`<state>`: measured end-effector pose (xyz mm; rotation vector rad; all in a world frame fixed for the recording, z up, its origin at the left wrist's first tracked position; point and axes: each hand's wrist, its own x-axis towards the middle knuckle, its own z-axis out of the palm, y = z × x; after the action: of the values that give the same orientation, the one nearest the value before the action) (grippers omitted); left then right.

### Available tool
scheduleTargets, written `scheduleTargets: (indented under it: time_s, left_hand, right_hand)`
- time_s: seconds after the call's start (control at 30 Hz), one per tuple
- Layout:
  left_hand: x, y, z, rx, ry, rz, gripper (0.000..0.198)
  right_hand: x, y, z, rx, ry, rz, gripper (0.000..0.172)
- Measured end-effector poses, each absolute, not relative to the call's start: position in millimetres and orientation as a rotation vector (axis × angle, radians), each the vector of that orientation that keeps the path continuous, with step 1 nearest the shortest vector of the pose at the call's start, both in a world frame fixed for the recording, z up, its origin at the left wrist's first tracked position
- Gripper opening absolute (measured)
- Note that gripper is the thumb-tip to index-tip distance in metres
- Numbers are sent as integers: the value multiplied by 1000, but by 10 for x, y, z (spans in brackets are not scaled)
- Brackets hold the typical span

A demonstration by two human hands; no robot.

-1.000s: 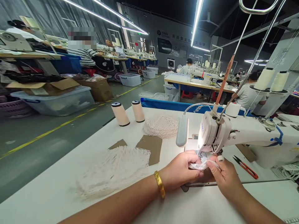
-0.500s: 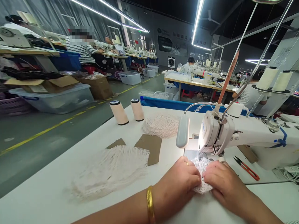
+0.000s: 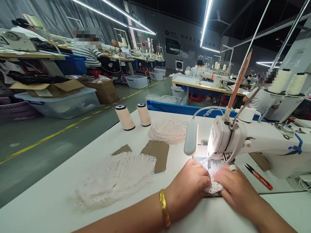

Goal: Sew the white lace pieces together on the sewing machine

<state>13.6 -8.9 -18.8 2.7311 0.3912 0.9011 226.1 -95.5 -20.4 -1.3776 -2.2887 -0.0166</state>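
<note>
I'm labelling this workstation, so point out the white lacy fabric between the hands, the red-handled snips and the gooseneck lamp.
White lacy fabric [image 3: 212, 169], head view: its middle stretch.
Red-handled snips [image 3: 259, 178], head view: the handle.
Gooseneck lamp [image 3: 190, 138], head view: middle of its housing.

On my feed, my L hand [image 3: 190, 179] & R hand [image 3: 236, 186] sit close tog., backs up, fingers curled; forearms [image 3: 131, 212] angle in; tips part-hidden, poss. pinching.

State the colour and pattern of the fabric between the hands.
The fabric is white with small open holes, seen in the head view.
</note>
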Motion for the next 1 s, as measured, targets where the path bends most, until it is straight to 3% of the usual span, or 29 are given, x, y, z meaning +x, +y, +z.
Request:
scheduleTargets:
  time_s: [0.37, 0.47, 0.57, 0.77, 1.0]
  left_hand:
    - [198, 127, -51, 2332, 577, 578, 12]
    - [210, 155, 50, 2168, 662, 494, 36]
    - [196, 168, 88, 2150, 653, 460, 46]
    - [43, 28, -19, 2591, 374, 623, 20]
    - [-11, -132, -32, 2838, 354, 718, 23]
  right_hand:
    - [2174, -870, -318, -1481, -2100, -130, 25]
    - [2122, -868, -301, -1498, -2009, -125, 25]
    - [2111, -862, -268, -1487, -1990, -95, 27]
    - [2168, -946, -187, -1310, -2284, -62, 27]
    - [2189, -1054, -138, -1266, -2358, -81, 28]
